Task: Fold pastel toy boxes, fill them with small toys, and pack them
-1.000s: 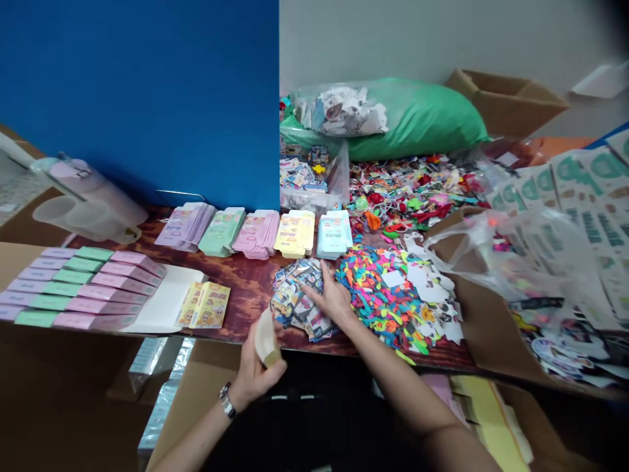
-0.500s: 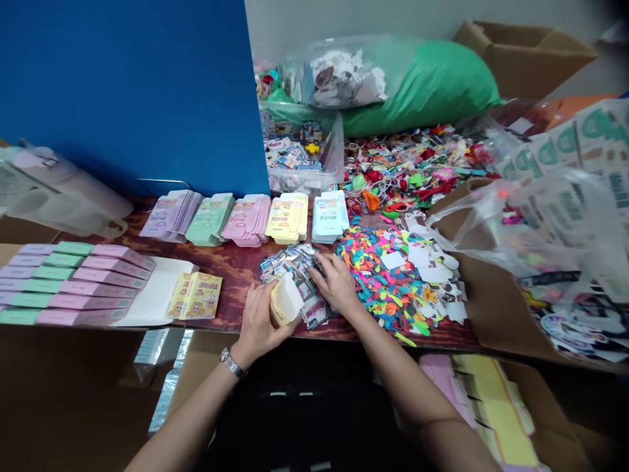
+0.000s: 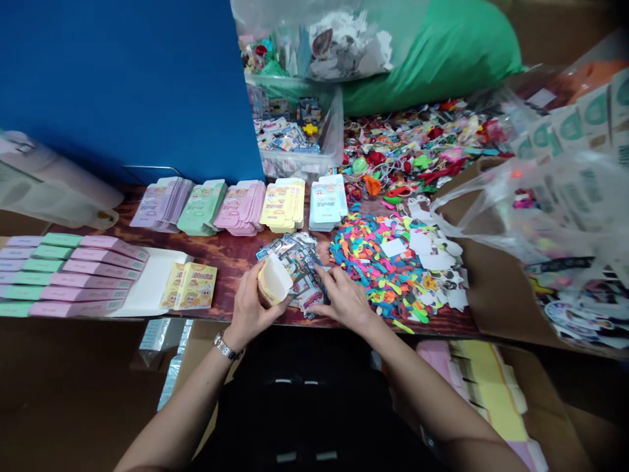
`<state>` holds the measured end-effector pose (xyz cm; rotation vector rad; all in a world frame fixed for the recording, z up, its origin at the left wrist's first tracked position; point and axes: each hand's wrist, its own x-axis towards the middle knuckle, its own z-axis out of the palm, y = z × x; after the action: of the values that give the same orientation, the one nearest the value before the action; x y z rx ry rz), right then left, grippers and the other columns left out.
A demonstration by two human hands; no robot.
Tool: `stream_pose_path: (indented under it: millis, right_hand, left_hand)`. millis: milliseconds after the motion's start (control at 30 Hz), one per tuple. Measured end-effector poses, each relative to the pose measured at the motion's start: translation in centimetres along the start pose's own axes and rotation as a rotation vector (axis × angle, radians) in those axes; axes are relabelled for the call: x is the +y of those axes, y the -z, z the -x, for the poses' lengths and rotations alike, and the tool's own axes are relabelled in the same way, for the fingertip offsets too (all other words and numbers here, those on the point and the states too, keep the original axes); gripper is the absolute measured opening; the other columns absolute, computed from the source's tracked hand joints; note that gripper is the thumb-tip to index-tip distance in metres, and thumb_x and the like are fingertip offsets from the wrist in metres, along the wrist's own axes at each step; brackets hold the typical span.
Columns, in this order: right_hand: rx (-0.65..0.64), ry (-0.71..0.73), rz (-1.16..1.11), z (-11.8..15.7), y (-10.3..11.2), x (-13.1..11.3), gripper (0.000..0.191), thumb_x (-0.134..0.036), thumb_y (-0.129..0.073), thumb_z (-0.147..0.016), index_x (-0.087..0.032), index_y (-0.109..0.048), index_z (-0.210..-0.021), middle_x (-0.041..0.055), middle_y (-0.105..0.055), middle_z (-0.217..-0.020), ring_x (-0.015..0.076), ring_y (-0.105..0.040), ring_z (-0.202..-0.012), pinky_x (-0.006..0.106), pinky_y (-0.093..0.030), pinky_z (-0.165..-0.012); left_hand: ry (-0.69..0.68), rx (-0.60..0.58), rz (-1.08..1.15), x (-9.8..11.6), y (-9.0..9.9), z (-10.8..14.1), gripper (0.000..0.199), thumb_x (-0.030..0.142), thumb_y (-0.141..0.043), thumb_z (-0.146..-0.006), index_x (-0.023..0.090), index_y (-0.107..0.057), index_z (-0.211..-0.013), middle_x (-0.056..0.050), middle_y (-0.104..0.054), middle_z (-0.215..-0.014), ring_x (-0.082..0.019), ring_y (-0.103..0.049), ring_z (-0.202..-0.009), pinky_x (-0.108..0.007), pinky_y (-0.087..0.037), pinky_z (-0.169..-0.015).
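Note:
My left hand [image 3: 247, 307] is wrapped round a small yellow carton [image 3: 275, 280], tilted with its open white end facing up and to the right. Just beside it lies a pile of dark, printed flat packets [image 3: 305, 278]. My right hand [image 3: 348, 299] is at the right edge of that pile, thumb and forefinger apart, its fingertips touching the packets. Nothing shows lifted in it. To the right of this hand spreads a heap of small, colourful balloons [image 3: 358, 252], with white paper cut-outs [image 3: 432, 252] beside it.
Flat cartons in purple [image 3: 160, 203], green [image 3: 201, 206], pink [image 3: 240, 206], yellow [image 3: 284, 204] and blue [image 3: 327, 203] line the back. Filled-out cartons [image 3: 93, 275] stand left, two yellow ones [image 3: 196, 286] nearer. A cardboard box [image 3: 484, 282] borders the right; trinkets [image 3: 417, 154] lie behind.
My right hand has drawn back slightly to the right and lower, its thumb and forefinger now spread at the pile's edge. The left hand still holds the carton. The view has tilted down.

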<state>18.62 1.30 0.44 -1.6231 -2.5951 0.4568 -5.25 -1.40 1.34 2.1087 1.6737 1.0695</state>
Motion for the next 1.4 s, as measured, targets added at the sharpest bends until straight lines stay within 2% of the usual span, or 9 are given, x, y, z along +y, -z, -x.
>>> stream_pose_path:
  millis: [267, 400, 500, 600, 833, 1067, 1200, 1333, 1400]
  right_hand:
    - [-0.006, -0.108, -0.198, -1.0, 0.2, 0.5, 0.05, -0.041, -0.062, -0.087, -0.022, -0.051, -0.132, 0.0106, -0.057, -0.121, 0.025, -0.059, -0.108, 0.032, -0.05, -0.078]
    - [0.038, -0.123, -0.455, -1.2, 0.6, 1.6, 0.031, -0.034, -0.058, -0.088, -0.02, -0.057, -0.116, 0.0039, -0.066, -0.093, 0.0179, -0.063, -0.081, 0.028, -0.048, -0.072]
    - [0.042, -0.106, -0.627, -1.7, 1.7, 2.1, 0.033, -0.033, -0.056, -0.089, -0.019, -0.056, -0.119, -0.0014, -0.063, -0.075, 0.0147, -0.059, -0.064, 0.025, -0.045, -0.063]
    - [0.07, -0.069, -0.577, -2.0, 3.2, 2.4, 0.037, -0.032, -0.055, -0.089, -0.02, -0.057, -0.125, -0.0013, -0.063, -0.072, 0.016, -0.06, -0.065, 0.026, -0.044, -0.063]
    - [0.312, -0.044, -0.371, -1.6, 5.1, 3.4, 0.03, -0.03, -0.047, -0.094, -0.021, -0.062, -0.118, 0.0072, -0.068, -0.101, 0.0227, -0.064, -0.091, 0.034, -0.049, -0.081]
    - [0.772, -0.136, -0.925, -1.2, 5.8, 0.7, 0.035, -0.035, -0.051, -0.095, -0.026, -0.047, -0.128, 0.0034, -0.063, -0.093, 0.0138, -0.063, -0.066, 0.028, -0.054, -0.06]
    - [0.761, -0.053, -0.862, -1.6, 5.5, -1.1, 0.03, -0.033, -0.053, -0.094, -0.025, -0.055, -0.123, 0.0061, -0.066, -0.102, 0.0146, -0.066, -0.072, 0.03, -0.057, -0.065]
    - [0.75, 0.085, -0.616, -1.6, 5.0, -1.3, 0.028, -0.023, -0.051, -0.094, -0.027, -0.06, -0.12, 0.005, -0.068, -0.109, 0.0178, -0.066, -0.097, 0.035, -0.055, -0.085]
    - [0.768, 0.14, -0.555, -1.3, 5.0, -1.1, 0.029, -0.019, -0.051, -0.093, -0.027, -0.061, -0.119, 0.0043, -0.07, -0.106, 0.0173, -0.066, -0.097, 0.035, -0.054, -0.086]
  left_hand:
    - [-0.058, -0.06, 0.002, 0.4, -1.1, 0.1, 0.08, 0.044, -0.071, -0.076, 0.014, -0.034, -0.14, -0.018, -0.055, -0.126, -0.03, -0.056, -0.116, -0.043, -0.048, -0.097]
    - [-0.057, -0.06, -0.008, 0.1, -1.0, 0.1, 0.08, 0.042, -0.072, -0.075, 0.014, -0.034, -0.14, -0.017, -0.055, -0.126, -0.03, -0.056, -0.115, -0.043, -0.048, -0.097]
    - [-0.063, -0.043, -0.007, 0.4, -0.7, -0.3, 0.08, 0.04, -0.072, -0.075, 0.015, -0.034, -0.14, -0.017, -0.055, -0.125, -0.029, -0.056, -0.113, -0.043, -0.048, -0.095]
    - [-0.068, -0.016, -0.017, 0.7, -0.5, -0.7, 0.08, 0.041, -0.072, -0.075, 0.016, -0.033, -0.14, -0.017, -0.055, -0.124, -0.029, -0.057, -0.111, -0.043, -0.049, -0.094]
    - [0.008, 0.011, -0.007, 0.1, -1.3, -0.9, 0.078, 0.048, -0.074, -0.073, 0.015, -0.039, -0.135, -0.015, -0.057, -0.119, -0.028, -0.058, -0.109, -0.042, -0.05, -0.093]
    - [0.045, 0.053, -0.005, 0.7, -2.1, -1.7, 0.066, 0.054, -0.075, -0.07, 0.016, -0.049, -0.118, -0.01, -0.062, -0.104, -0.024, -0.063, -0.095, -0.037, -0.053, -0.083]
    - [0.021, 0.045, 0.002, 1.3, -2.5, -2.6, 0.068, 0.055, -0.075, -0.07, 0.016, -0.049, -0.12, -0.01, -0.062, -0.104, -0.026, -0.063, -0.098, -0.038, -0.053, -0.084]
    - [-0.051, 0.006, -0.015, 1.6, -3.0, -2.7, 0.071, 0.053, -0.075, -0.072, 0.016, -0.045, -0.125, -0.013, -0.06, -0.112, -0.029, -0.06, -0.104, -0.042, -0.05, -0.09]
    - [-0.094, -0.029, -0.033, 1.8, -3.4, -2.6, 0.067, 0.051, -0.073, -0.074, 0.018, -0.045, -0.126, -0.012, -0.06, -0.112, -0.029, -0.059, -0.104, -0.044, -0.049, -0.091]
